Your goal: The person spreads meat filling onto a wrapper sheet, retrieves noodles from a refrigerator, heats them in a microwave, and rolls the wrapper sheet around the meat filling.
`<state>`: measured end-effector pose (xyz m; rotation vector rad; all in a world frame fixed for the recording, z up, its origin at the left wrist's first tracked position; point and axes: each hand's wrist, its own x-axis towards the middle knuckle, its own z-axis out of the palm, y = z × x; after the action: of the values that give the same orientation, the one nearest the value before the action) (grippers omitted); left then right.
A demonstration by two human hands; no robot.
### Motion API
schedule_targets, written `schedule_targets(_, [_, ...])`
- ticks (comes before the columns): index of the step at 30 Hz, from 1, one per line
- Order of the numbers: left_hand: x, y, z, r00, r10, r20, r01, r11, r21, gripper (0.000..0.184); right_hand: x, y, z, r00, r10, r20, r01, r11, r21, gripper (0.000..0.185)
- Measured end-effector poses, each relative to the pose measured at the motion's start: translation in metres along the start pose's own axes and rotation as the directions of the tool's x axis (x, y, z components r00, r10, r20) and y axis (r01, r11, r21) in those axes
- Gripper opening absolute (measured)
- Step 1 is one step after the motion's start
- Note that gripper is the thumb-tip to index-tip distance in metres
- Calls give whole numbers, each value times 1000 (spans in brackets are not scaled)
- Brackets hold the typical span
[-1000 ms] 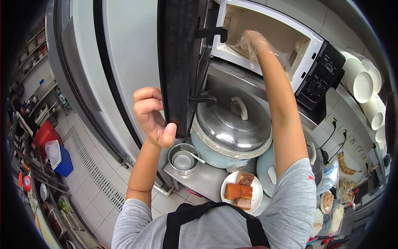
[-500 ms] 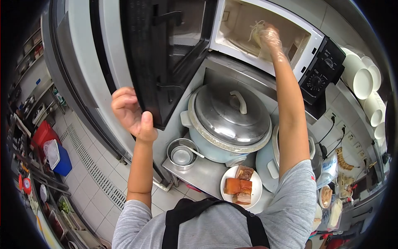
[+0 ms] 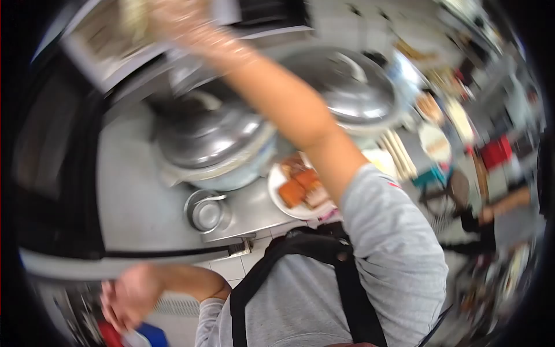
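My right hand (image 3: 179, 20), in a clear plastic glove, is at the top left in front of the microwave (image 3: 110, 43), closed on a pale bundle (image 3: 134, 20) that is smeared by motion. The microwave's dark door (image 3: 52, 144) hangs open at the left. Below it my left hand (image 3: 132, 295) is off the door; its fingers are blurred and what they do is hard to read. A white plate (image 3: 277, 199) with browned meat pieces (image 3: 292, 192) lies below my right forearm.
Two lidded cookers (image 3: 214, 130) (image 3: 352, 87) stand on the metal counter (image 3: 254, 222). Metal bowls (image 3: 207, 214) sit in front of the left one. At the right are food containers (image 3: 433, 141) and another person's arm (image 3: 509, 203). A blue bin (image 3: 153, 334) is at the lower left.
The view has swung to the right. My right hand has come out of the microwave with the pale bundle. My left hand has left the door's edge and dropped lower.
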<state>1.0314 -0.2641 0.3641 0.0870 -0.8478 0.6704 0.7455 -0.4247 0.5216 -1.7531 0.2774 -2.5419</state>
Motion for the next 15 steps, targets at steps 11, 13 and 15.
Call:
schedule_targets(11, [-128,163,126,640,-469,608,751,217,-623,30,-120,-229,-259,890,439,-119,-455,847,-275,22])
schedule_targets(13, [-162,224,159,518,-427,741,848,143,-511,32,-139,-289,-316,820,493,-291,-571,667,-478,24])
schedule_targets(15, [-208,280,185,375,-252,892,926,133,-352,29,-174,-343,-383,808,430,-403,-579,450,-680,26])
